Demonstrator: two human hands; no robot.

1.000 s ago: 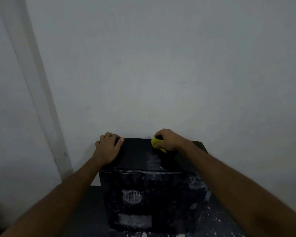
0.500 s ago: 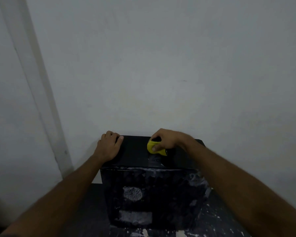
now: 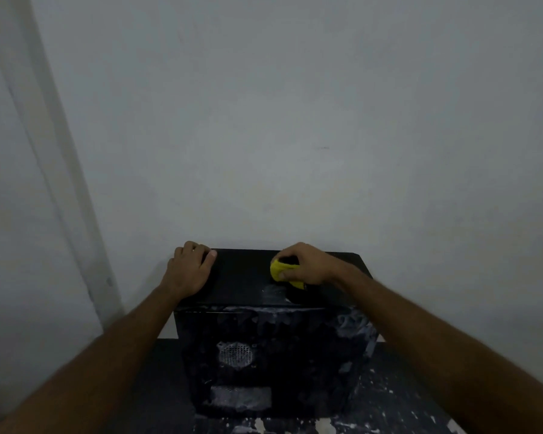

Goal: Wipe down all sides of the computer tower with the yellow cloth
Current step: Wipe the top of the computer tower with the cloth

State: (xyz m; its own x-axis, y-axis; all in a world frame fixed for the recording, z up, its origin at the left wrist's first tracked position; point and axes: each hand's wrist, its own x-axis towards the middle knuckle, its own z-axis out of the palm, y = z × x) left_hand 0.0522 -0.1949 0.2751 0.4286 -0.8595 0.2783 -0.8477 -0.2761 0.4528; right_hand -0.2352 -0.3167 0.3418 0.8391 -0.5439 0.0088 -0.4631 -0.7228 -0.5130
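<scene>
A black computer tower (image 3: pixel 273 346) stands in the lower middle of the frame on a dark table (image 3: pixel 398 402) whose surface is flecked with pale specks and smears. The tower's near face, turned toward the camera, is streaked with whitish grime and carries a round mesh vent (image 3: pixel 235 354) left of its centre and a pale rectangular patch (image 3: pixel 240 397) below that. Its flat top is plain black, with a faint dusty smudge (image 3: pixel 273 292) near the front edge.

The right hand (image 3: pixel 306 264) sits on the top of the tower, right of centre, its fingers curled round a bunched yellow cloth (image 3: pixel 283 272) and pressing it down onto the black surface. The cloth shows as a yellow wad at the left side of the hand, between thumb and fingers, with a small strip peeking out under the palm. It lies just above the dusty smudge.

The left hand (image 3: pixel 190 270) rests on the upper left corner of the tower's top, palm down, its fingers bent over the far edge and the thumb lying flat along the surface; it holds nothing else. Both bare forearms reach in from the lower corners of the frame.

Behind the tower a plain pale wall (image 3: pixel 295 120) fills the upper frame, and a lighter vertical strip (image 3: pixel 44 136) runs down the left side.
</scene>
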